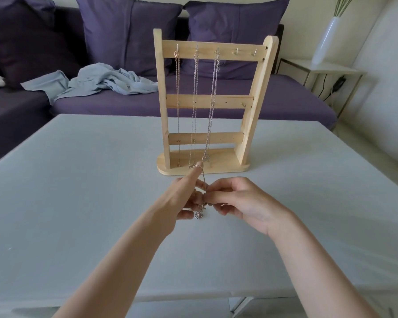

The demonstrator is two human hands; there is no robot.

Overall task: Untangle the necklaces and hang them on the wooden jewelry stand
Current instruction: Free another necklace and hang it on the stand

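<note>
Purple sofa (216,97) behind grey worktop (78,191) w/ wooden stand (207,99), 3 chains hung. Left hand (182,198) & right hand (241,203) pinch tangled necklace (200,210) in front; left index straight.

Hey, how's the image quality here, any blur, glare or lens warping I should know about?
Head view: soft, even daylight, no harsh glare; the wide-angle lens bows the table edges and the wooden jewelry stand posts; the fine chain held between the left hand and right hand is soft, links unresolved; faint shadows under the forearms.
</note>
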